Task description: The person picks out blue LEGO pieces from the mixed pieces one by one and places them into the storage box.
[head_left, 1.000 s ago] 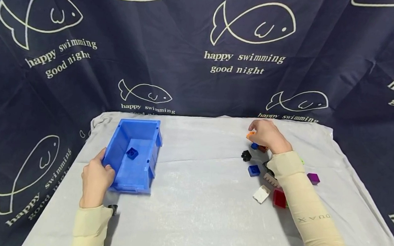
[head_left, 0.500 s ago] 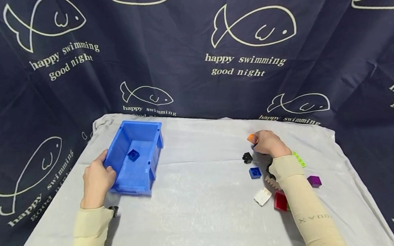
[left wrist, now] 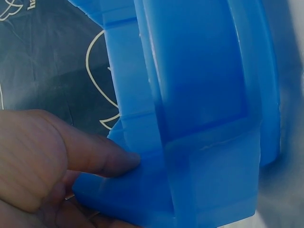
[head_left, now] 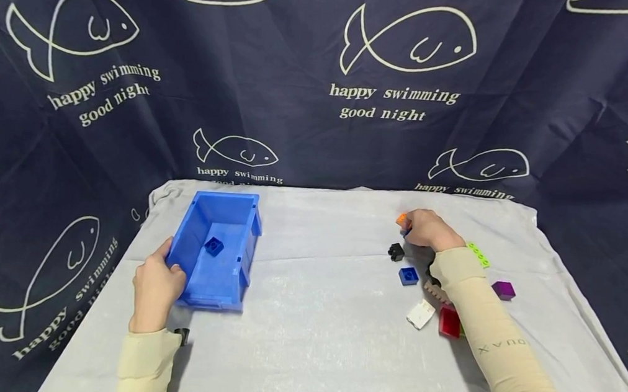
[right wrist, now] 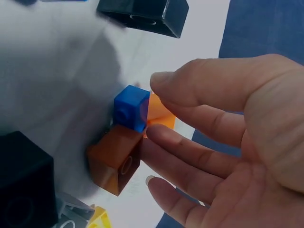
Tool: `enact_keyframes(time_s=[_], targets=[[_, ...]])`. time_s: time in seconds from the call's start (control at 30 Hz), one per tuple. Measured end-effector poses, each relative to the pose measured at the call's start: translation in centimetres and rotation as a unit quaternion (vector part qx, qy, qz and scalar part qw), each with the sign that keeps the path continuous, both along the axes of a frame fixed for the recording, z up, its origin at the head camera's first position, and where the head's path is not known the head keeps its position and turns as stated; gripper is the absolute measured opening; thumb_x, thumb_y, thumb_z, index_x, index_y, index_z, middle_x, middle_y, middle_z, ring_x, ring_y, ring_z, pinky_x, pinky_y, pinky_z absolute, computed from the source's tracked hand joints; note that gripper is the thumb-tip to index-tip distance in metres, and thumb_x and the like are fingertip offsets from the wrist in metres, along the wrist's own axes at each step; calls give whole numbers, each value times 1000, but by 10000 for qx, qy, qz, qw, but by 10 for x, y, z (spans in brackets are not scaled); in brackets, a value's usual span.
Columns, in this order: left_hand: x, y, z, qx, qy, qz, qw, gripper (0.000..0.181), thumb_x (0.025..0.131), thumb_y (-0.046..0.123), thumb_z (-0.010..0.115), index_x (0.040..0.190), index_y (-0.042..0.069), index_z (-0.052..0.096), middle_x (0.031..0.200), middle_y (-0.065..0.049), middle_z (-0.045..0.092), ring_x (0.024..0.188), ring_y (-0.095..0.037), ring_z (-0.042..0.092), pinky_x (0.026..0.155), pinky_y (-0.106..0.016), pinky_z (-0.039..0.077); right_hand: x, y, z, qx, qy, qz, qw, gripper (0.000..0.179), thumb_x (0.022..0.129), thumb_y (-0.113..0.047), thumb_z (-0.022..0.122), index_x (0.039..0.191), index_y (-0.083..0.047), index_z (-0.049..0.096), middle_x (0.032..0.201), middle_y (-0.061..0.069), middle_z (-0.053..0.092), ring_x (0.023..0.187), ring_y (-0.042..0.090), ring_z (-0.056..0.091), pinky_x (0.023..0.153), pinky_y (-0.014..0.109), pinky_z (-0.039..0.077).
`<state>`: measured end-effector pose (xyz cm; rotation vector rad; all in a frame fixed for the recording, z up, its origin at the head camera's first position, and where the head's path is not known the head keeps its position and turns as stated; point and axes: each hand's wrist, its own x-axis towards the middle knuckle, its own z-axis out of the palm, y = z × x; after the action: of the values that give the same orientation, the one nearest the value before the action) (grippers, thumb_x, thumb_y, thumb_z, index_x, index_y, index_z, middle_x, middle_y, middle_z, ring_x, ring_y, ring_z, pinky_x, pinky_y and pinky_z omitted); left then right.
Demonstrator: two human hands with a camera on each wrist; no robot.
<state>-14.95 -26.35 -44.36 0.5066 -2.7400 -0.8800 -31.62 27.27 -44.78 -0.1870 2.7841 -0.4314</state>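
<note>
A blue plastic bin (head_left: 216, 274) stands at the left with one dark blue building block (head_left: 214, 246) inside. My left hand (head_left: 156, 285) grips the bin's near-left side; in the left wrist view the thumb presses on the blue wall. At the back right, my right hand (head_left: 429, 229) reaches down to a small group of blocks. In the right wrist view its fingers are parted beside a small blue block (right wrist: 130, 109), an orange block (right wrist: 160, 111) behind it and a brown block (right wrist: 115, 156). The fingertips are right at these blocks, and nothing is pinched.
Around the right forearm lie a black block (head_left: 395, 252), a blue block (head_left: 408, 276), a white block (head_left: 420, 314), a red block (head_left: 450, 322), a purple block (head_left: 504, 290) and a lime green strip (head_left: 477, 254). A dark fish-print cloth (head_left: 308, 139) hangs behind the table.
My right hand has shifted slightly right and down, off the orange block and to the small blue one. My left hand keeps its grip on the bin.
</note>
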Motion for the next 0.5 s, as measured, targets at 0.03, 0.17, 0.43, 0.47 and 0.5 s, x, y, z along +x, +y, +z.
enact_keyframes(time_s=[0.03, 0.17, 0.43, 0.47, 0.5], targets=[[0, 0, 0, 7, -3, 5, 10000, 62, 90, 2, 50, 152, 0, 48, 142, -36, 53, 125, -62, 52, 101, -71, 40, -1, 0, 0, -8, -42, -5, 10000, 17, 84, -3, 69, 101, -5, 70, 94, 11, 61, 76, 25, 55, 62, 33, 44], [1, 0, 0, 19, 36, 14, 10000, 62, 90, 2, 50, 152, -1, 48, 142, -36, 53, 125, -62, 52, 100, -71, 41, -3, -2, -1, 47, -141, -25, 9999, 18, 85, -2, 69, 103, -5, 70, 96, 11, 61, 78, 25, 55, 64, 33, 44], [2, -1, -2, -32, 136, -9, 9999, 62, 89, 2, 50, 151, -1, 49, 139, -37, 54, 122, -63, 53, 98, -71, 42, -5, -3, -5, 157, -146, -7, 9998, 14, 86, -1, 67, 99, -6, 71, 96, 11, 62, 81, 27, 55, 66, 33, 44], [2, -1, -2, -40, 148, -18, 9999, 62, 89, 2, 51, 151, -1, 50, 139, -38, 54, 121, -63, 53, 98, -71, 42, -5, -3, -6, 181, -159, -8, 9997, 14, 86, -1, 67, 98, -6, 71, 96, 12, 62, 81, 27, 55, 66, 34, 44], [2, -1, -2, -48, 161, -24, 9999, 62, 89, 2, 51, 151, -1, 50, 138, -38, 54, 121, -64, 54, 98, -70, 42, -5, -3, -7, 209, -175, -16, 9996, 13, 86, -2, 67, 97, -6, 71, 96, 12, 62, 82, 27, 56, 66, 34, 45]])
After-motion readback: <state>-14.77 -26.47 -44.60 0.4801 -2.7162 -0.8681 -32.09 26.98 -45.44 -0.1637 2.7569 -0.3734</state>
